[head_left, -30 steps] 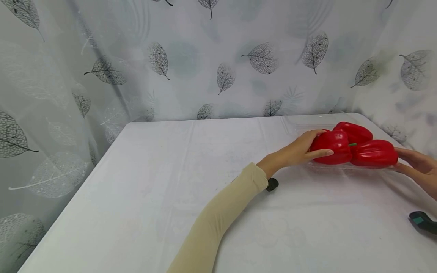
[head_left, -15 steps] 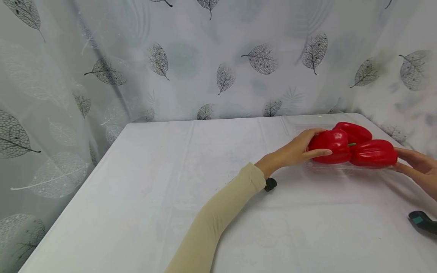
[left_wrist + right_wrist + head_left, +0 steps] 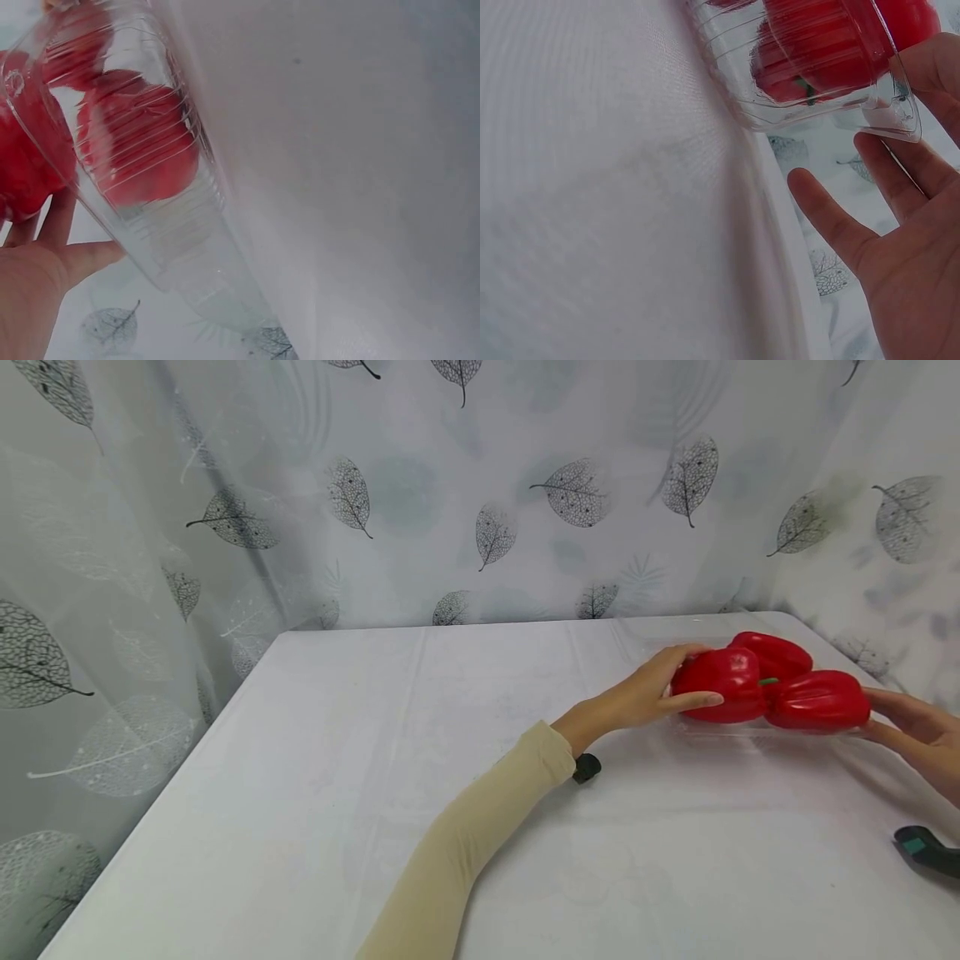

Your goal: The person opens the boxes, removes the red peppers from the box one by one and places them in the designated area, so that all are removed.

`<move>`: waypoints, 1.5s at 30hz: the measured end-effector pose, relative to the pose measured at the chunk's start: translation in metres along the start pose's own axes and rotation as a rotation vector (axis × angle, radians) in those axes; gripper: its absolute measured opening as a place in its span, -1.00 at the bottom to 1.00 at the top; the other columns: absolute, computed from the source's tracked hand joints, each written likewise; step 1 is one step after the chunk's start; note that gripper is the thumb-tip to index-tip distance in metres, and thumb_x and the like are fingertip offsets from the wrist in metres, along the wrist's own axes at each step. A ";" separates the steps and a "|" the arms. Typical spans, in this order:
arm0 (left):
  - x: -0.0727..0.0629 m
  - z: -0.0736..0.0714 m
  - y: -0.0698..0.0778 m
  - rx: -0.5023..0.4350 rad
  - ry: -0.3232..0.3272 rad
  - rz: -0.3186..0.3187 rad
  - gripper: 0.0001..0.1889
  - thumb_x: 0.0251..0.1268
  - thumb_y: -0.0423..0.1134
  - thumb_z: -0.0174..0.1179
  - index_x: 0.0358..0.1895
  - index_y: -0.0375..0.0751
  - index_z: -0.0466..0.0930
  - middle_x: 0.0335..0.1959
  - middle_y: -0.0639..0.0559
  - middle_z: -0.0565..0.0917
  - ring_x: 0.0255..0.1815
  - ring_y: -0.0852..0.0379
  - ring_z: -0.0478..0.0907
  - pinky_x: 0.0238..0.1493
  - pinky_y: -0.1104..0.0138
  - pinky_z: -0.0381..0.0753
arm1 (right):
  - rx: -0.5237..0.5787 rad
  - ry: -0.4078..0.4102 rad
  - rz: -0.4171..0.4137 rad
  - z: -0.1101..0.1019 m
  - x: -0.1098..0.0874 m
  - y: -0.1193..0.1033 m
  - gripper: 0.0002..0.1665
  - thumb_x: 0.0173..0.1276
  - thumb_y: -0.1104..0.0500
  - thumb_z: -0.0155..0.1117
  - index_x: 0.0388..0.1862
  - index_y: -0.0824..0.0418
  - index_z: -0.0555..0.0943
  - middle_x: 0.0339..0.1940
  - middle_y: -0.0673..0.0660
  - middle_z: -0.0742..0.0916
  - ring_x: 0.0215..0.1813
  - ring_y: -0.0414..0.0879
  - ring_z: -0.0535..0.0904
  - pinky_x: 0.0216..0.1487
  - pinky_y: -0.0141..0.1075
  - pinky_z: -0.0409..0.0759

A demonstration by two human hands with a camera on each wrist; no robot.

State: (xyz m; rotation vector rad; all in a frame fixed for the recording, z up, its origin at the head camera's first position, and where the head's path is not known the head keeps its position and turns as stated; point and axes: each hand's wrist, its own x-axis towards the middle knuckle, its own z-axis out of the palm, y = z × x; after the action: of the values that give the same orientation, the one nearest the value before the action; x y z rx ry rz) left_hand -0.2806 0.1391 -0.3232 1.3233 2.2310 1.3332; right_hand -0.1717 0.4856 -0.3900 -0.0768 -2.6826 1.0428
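Observation:
Three shiny red bell peppers lie in a clear plastic tray (image 3: 157, 289) at the table's far right. The left bell pepper (image 3: 722, 687), the rear bell pepper (image 3: 780, 654) and the right bell pepper (image 3: 821, 700) crowd together. My left hand (image 3: 648, 689) grips the left pepper, fingers over its top and thumb across its front; in the left wrist view the thumb lies at the tray rim. With fairly straight fingers, my right hand (image 3: 911, 247) touches the tray's rim and the right pepper's end. Its thumb is spread apart in the right wrist view.
A white cloth covers the table (image 3: 375, 793). Leaf-print curtains (image 3: 420, 493) hang behind it and along the sides. Dark wrist devices show below the left wrist (image 3: 587, 768) and the right hand. The table's right edge passes close to the tray.
My left hand and the left pepper have shifted slightly to the left. The other peppers and the right hand appear a little further left too, while the head view itself moves slightly.

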 end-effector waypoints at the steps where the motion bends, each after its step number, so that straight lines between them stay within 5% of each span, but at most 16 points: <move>1: -0.001 0.000 0.000 0.002 0.000 0.005 -0.27 0.30 -0.14 0.28 0.47 -0.04 0.12 0.35 0.17 0.31 0.19 0.44 0.25 -0.04 0.64 0.46 | 0.005 0.000 -0.005 0.000 0.000 0.000 -0.32 0.55 0.00 -0.03 0.58 -0.10 0.08 0.50 -0.36 0.16 0.56 -0.33 -0.02 -0.19 -0.82 0.27; 17: -0.008 -0.007 -0.002 -0.008 0.008 0.068 -0.28 0.28 -0.19 0.30 0.45 -0.10 0.15 0.30 0.08 0.36 0.13 0.40 0.30 0.00 0.58 0.49 | 0.034 0.003 -0.024 0.001 -0.002 -0.006 -0.33 0.56 0.03 -0.04 0.58 -0.07 0.09 0.48 -0.39 0.18 0.55 -0.36 -0.05 -0.09 -0.82 0.22; 45: -0.016 -0.017 -0.008 -0.073 0.029 0.050 -0.28 0.28 -0.23 0.30 0.45 -0.12 0.15 0.30 0.02 0.36 0.10 0.37 0.34 -0.03 0.51 0.55 | 0.010 0.025 -0.031 0.003 -0.004 -0.006 -0.32 0.56 0.03 -0.03 0.59 -0.07 0.07 0.46 -0.44 0.16 0.55 -0.41 -0.15 0.25 -0.69 0.01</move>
State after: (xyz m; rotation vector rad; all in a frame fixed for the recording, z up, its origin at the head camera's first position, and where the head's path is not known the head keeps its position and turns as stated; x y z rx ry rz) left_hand -0.2858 0.1152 -0.3242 1.3511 2.1588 1.4461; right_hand -0.1685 0.4788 -0.3890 -0.0466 -2.6474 1.0387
